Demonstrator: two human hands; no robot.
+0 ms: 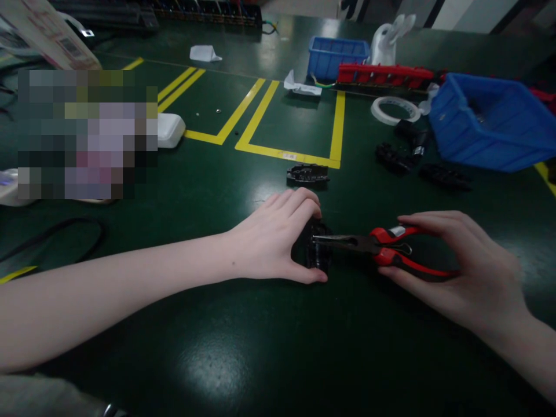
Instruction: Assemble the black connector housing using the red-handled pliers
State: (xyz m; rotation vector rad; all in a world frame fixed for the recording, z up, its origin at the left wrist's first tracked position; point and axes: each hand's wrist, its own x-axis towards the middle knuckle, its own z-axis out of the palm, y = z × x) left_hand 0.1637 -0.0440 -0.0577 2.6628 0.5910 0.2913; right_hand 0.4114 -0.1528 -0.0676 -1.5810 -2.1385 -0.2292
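Note:
My left hand (284,237) grips a small black part (320,246) between thumb and fingers, low over the green table. My right hand (473,266) is wrapped round the red handles of long-nose pliers (382,246), which have a wire spring between the handles. The pliers point left, and their tip reaches the black part; whether the jaws pinch it I cannot tell. Just beyond my left hand lies a similar black part (308,174). The exact kind of these black parts is too dark to make out.
At the right stands a blue bin (490,130), with several black pieces (395,157) and a roll of white tape (395,110) beside it. Further back are a smaller blue bin (336,55) and a red strip (384,75). A white case (171,130) lies left, near a black cord (56,226).

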